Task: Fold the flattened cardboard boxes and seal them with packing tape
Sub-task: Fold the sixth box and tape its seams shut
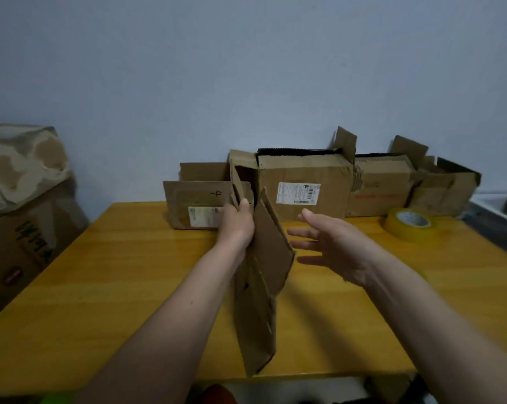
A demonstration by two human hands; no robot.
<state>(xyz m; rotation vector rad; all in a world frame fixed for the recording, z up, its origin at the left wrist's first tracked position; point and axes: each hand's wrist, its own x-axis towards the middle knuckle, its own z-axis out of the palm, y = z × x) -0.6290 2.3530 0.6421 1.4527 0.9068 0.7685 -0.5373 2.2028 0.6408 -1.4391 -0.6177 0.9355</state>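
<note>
A flattened brown cardboard box (pixel 268 252) stands on edge over the middle of the yellow wooden table (pixel 100 287). My left hand (pixel 238 224) grips it near its top, thumb up along the cardboard. My right hand (pixel 325 243) hovers just to the right of the box, fingers straight and spread, touching nothing. A roll of yellowish packing tape (pixel 411 225) lies flat on the table at the right, beyond my right hand.
Several cardboard boxes line the wall at the back: a small one marked "4" (pixel 196 202), a larger labelled one (pixel 301 188) with raised flaps, another (pixel 380 188) and a crumpled one (pixel 447 185). More cartons (pixel 22 199) are stacked at the left, off the table.
</note>
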